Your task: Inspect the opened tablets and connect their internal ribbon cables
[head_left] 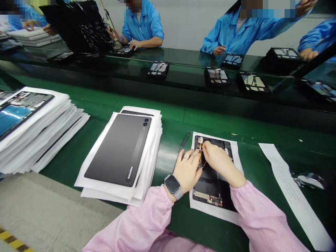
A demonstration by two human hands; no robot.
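An opened tablet point(214, 190) with bare circuitry lies on a white sheet point(237, 150) on the green bench in front of me. My left hand point(187, 169), with a smartwatch at the wrist, rests on the tablet's left edge. Its fingers are pinched together near the top. My right hand point(219, 161) lies over the tablet's middle, its fingertips pressed together against the left hand's fingertips on a small orange part point(200, 159) by the upper left corner. Both sleeves are pink.
A dark pen-like tool point(184, 141) lies left of the tablet. A grey tablet back cover point(119, 148) tops a stack of white sheets. Another stack point(39, 133) stands far left. A long paper strip point(288, 189) lies right. Several blue-coated people work across a conveyor point(183, 75) carrying trays.
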